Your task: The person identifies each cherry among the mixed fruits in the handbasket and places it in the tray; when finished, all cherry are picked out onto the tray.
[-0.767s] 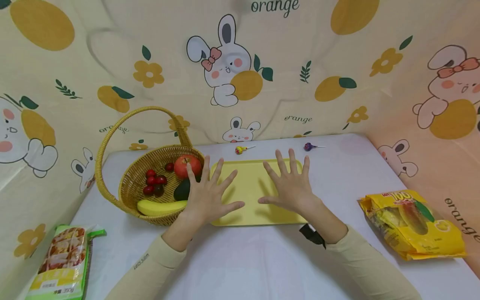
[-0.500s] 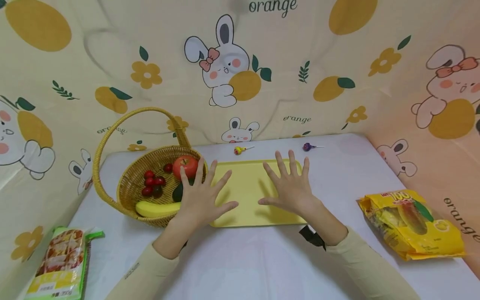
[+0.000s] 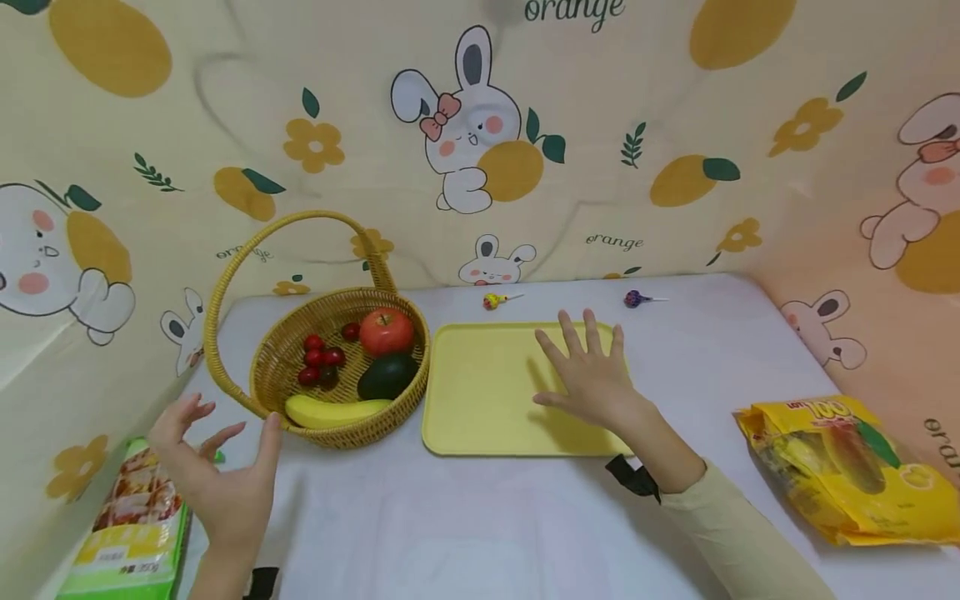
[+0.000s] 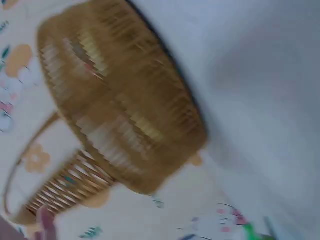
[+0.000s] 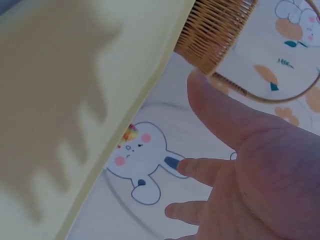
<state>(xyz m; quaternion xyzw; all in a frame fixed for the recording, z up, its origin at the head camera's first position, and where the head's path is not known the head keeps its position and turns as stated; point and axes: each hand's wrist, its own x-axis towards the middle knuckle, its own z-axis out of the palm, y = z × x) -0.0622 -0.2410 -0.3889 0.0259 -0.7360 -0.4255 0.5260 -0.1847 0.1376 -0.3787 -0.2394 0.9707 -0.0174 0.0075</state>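
Observation:
My left hand [image 3: 225,487] is at the lower left in the head view, thumb and fingers spread apart and slightly bent, with nothing held. It overlaps the green-edged snack bag [image 3: 131,533] in that view. A wicker basket [image 3: 390,425] stands to its right, holding a banana [image 3: 333,412], an avocado [image 3: 387,377], a red apple [image 3: 386,332] and several cherries [image 3: 322,357]. In the left wrist view the basket's side [image 4: 145,100] is blurred. Fingers fanned out, my right hand [image 3: 592,383] hovers above the yellow tray [image 3: 472,400], its shadow falling on the tray.
Behind the tray lie a yellow lollipop [image 3: 492,301] and a purple lollipop [image 3: 635,298]. A yellow mango snack bag [image 3: 847,467] is on the right of the white table [image 3: 420,517]. Patterned cloth [image 3: 570,208] encloses the back and sides; the basket handle [image 3: 217,308] arches up.
My left hand has swung left and toward me, from over the tray and basket to beside the green-edged bag. My right hand stays over the tray. The head view has shifted slightly.

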